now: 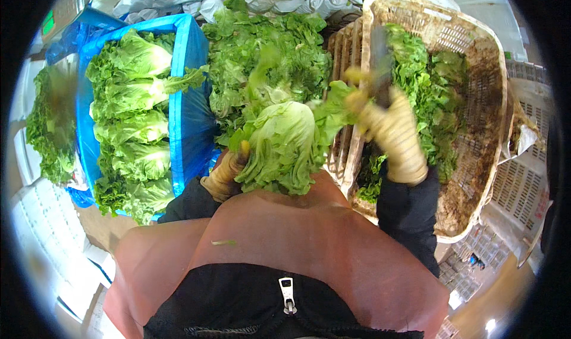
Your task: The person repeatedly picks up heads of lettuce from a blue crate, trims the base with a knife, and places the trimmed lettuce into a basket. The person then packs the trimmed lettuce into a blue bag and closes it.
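Note:
A head of leafy lettuce [283, 147] rests above the red-brown apron, and my left hand [229, 171] in a yellowish glove holds it at its left side. To the right of the head, my gloved right hand [388, 129] is blurred by motion, gripping what looks like a knife with a broad dark blade [380, 55] that points away from me. A loose green leaf [335, 109] lies or hangs between the head and the right-hand fingers; whether the fingers touch it cannot be told.
Left stands a blue-lined box [177, 111] packed with lettuce heads. A heap of loose lettuce leaves [272, 62] lies ahead. On the right, a dirty plastic crate [482, 160] holds more lettuce, its rim close to my right hand. More lettuce [51, 129] sits at the far left.

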### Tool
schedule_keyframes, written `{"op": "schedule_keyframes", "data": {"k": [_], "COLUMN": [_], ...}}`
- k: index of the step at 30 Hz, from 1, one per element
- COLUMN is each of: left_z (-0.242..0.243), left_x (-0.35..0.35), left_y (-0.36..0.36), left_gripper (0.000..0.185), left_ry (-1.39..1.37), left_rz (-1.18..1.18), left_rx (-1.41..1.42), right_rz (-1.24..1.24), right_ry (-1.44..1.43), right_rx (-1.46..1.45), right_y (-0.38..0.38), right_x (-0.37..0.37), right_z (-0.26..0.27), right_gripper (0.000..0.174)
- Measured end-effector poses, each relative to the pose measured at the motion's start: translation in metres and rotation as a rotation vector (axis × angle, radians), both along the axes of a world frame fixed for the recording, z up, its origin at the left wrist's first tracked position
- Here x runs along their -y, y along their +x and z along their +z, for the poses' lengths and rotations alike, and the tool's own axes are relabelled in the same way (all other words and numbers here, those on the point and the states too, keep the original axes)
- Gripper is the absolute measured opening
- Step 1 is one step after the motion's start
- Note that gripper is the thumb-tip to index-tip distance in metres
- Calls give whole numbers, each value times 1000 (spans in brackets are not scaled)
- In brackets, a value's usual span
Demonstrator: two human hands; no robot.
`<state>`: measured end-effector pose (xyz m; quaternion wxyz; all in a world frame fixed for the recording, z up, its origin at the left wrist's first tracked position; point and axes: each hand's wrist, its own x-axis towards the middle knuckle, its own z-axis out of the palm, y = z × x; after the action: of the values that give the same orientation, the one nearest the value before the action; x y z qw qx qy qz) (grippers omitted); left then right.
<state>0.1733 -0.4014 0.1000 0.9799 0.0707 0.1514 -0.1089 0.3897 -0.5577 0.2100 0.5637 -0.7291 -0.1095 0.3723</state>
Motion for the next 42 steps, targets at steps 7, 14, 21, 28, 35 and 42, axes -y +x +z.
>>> {"op": "schedule_keyframes", "data": {"k": [7, 14, 21, 28, 35, 42], "left_z": [-24, 1, -31, -33, -37, -61], "left_x": [-43, -39, -38, -58, -45, -29], "left_y": [24, 38, 12, -11, -27, -61], "left_gripper": [31, 65, 64, 53, 58, 63], "left_ry": [868, 14, 189, 453, 289, -122], "left_rz": [-47, 135, 163, 223, 227, 366], "left_rx": [-213, -125, -23, -160, -95, -37], "right_rz": [131, 133, 176, 241, 484, -184], "right_ry": [132, 320, 100, -752, 112, 105], "right_rx": [-296, 5, 116, 1077, 589, 143], "right_y": [-26, -22, 3, 28, -23, -23], "right_x": [37, 28, 22, -9, -44, -82], "right_z": [-97, -99, -52, -21, -27, -60], "right_gripper": [66, 81, 52, 43, 37, 41]}}
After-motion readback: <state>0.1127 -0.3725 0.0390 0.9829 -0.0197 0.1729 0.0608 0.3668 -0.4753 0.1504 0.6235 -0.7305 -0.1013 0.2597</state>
